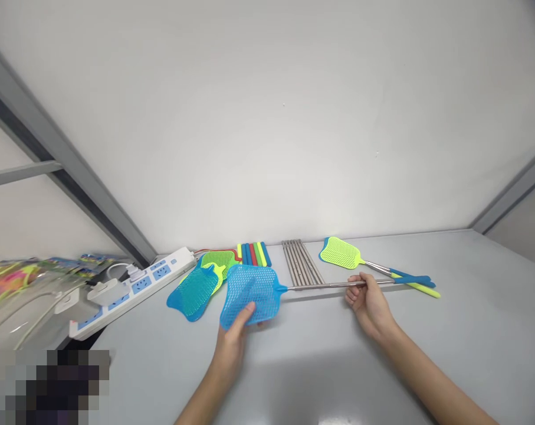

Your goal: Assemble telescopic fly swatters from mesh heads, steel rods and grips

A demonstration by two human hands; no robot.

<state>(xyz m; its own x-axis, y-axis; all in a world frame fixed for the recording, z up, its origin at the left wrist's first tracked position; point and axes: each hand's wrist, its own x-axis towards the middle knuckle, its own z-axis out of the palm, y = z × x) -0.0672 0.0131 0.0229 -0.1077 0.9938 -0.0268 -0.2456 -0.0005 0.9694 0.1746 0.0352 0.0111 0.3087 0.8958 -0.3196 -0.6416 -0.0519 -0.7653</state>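
Observation:
A blue fly swatter [267, 286] with a metal rod and blue grip lies level across both my hands. My left hand [235, 336] pinches its mesh head, thumb on top and fingers beneath. Farther right, my right hand [368, 301] holds the rod between thumb and fingers, near the blue grip. Behind it rests a yellow-green fly swatter [341, 254] on top of a blue one, their handles crossing at the right. Loose swatter heads in blue [195, 293], yellow-green and green overlap on the table left of my left hand.
Several metal rods [300, 262] lie side by side near the wall. Left of them is a row of coloured grips [253, 254]. A white power strip [137, 289] with plugs and cables runs along the left, beside plastic-wrapped packages [19, 295]. The wall [285, 147] bounds the grey table.

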